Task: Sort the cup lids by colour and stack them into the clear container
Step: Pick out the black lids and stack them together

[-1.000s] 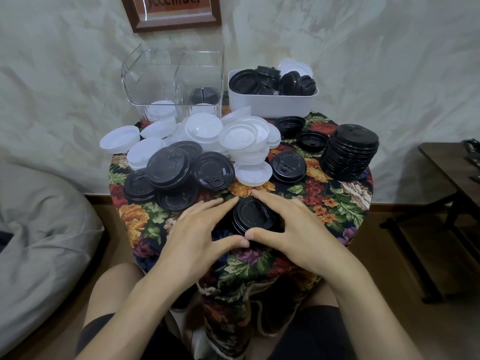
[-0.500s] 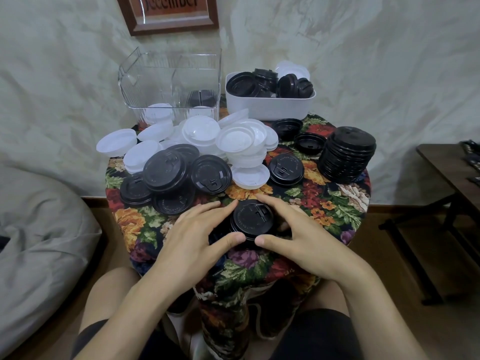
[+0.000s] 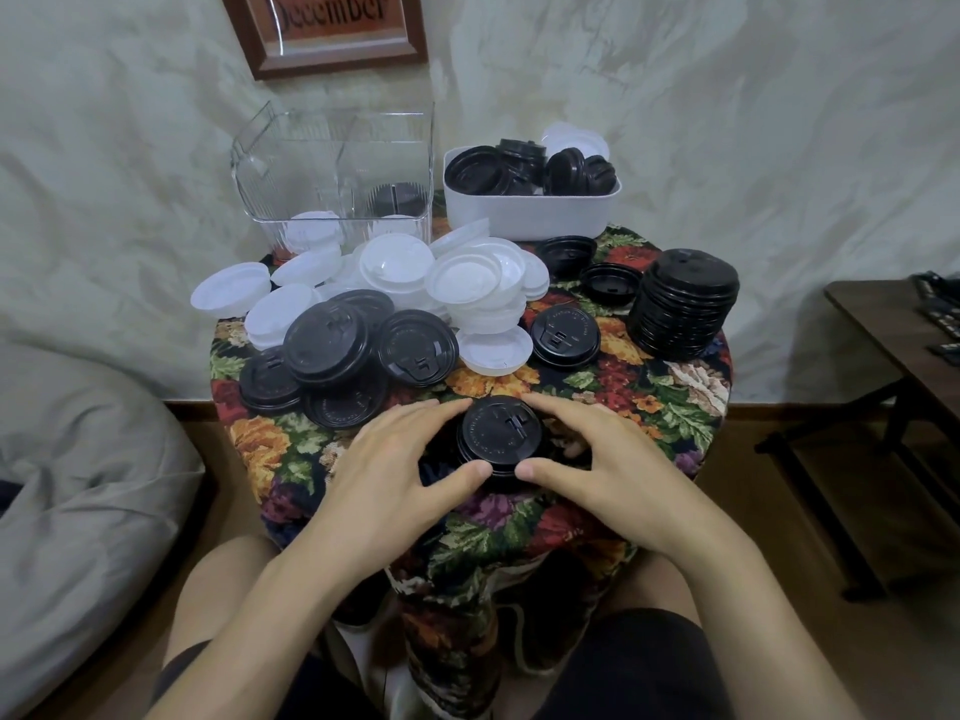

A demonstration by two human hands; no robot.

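Lid stack (image 3: 500, 439) partly behind fingers (image 3: 566, 410)

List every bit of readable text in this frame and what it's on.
"December": on the framed sign, with the top of the sign cropped by the frame edge.
Raised lettering ringing the front black lid: too small to read.
Raised lettering ringing the lone black lid behind it: too small to read.
Nothing else is legible.

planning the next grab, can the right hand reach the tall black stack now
Likely yes: only bare cloth lies between the right hand and the tall stack, but its fingers now grip the near stack.
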